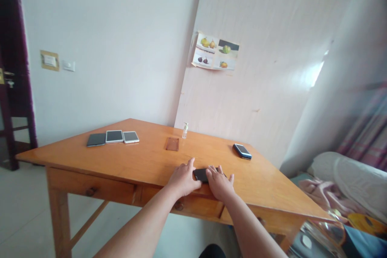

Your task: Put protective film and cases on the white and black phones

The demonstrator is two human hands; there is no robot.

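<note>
A black smartphone (200, 175) lies flat near the front edge of the wooden table (145, 165). My left hand (183, 179) is around its left end, with the thumb along the near side and the index finger raised by the far side. My right hand (219, 181) rests over the right part of the phone, fingers stretched out across its top and thumb apart. Part of the phone is hidden beneath that hand.
Further back are a reddish-brown phone case (172, 144) and a clear pump bottle (185, 131). Another phone (242, 151) sits on something dark blue at the right. At the left lie a dark tablet (96, 140), a white-framed tablet (114, 136) and a smaller white device (131, 137).
</note>
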